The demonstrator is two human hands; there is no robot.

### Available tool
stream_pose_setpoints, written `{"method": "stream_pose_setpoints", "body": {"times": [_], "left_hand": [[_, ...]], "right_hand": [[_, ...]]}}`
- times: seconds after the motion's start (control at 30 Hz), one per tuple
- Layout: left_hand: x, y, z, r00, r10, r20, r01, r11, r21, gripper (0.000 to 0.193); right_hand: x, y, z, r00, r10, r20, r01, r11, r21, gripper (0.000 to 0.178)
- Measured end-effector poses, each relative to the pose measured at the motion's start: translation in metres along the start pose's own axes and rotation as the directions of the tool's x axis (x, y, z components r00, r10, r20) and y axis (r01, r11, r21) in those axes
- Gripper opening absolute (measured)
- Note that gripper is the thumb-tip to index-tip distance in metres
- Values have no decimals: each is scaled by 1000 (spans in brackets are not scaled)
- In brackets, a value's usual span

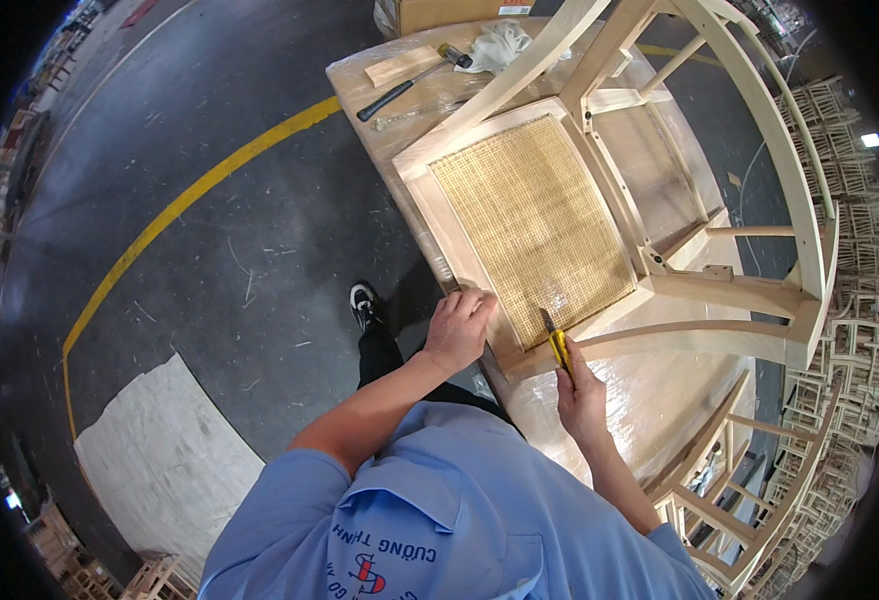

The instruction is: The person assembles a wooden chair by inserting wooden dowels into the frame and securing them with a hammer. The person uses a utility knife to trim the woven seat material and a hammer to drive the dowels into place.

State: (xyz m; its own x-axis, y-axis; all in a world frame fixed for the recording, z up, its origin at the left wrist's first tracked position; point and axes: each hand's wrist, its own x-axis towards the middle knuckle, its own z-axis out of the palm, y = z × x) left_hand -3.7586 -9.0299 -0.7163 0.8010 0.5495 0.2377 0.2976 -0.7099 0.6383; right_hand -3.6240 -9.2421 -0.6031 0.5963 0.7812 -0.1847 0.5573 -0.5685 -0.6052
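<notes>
A pale wooden chair point(615, 350) lies on its side across a plastic-wrapped table, its curved legs reaching up and to the right. Woven cane webbing point(530, 215) fills the frame of the panel facing me. My right hand point(584, 392) is closed round the yellow handle of a utility knife point(558, 345). The blade end points away from me, over the near right corner of the cane. At the frame's near left edge, my left hand point(462, 325) rests with fingers bent over the wood, apparently gripping it.
Behind the chair, a hammer point(415, 82), a wood offcut point(402, 65), a white cloth point(500, 45) and a cardboard box point(460, 12) sit on the table point(600, 400). A pale sheet point(170, 450) covers floor at left. More chair frames point(730, 500) stand at right.
</notes>
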Motion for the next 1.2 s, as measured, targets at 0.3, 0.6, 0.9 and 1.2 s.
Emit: {"method": "stream_pose_setpoints", "body": {"times": [0.3,0.6,0.9,1.2], "left_hand": [[-12,-1,-3,985,81,152,-83,996,10,48],[-19,-2,-3,981,97,165,-118,986,119,48],[-35,-1,-5,979,24,204,-51,991,126,40],[-41,-3,-4,970,-19,244,-6,995,102,40]], "right_hand": [[22,0,10,994,-102,43,105,992,-76,55],[43,0,19,978,-152,140,174,971,-164,53],[50,-1,22,962,-185,200,226,951,-209,53],[51,-3,24,960,-191,205,238,942,-235,54]]}}
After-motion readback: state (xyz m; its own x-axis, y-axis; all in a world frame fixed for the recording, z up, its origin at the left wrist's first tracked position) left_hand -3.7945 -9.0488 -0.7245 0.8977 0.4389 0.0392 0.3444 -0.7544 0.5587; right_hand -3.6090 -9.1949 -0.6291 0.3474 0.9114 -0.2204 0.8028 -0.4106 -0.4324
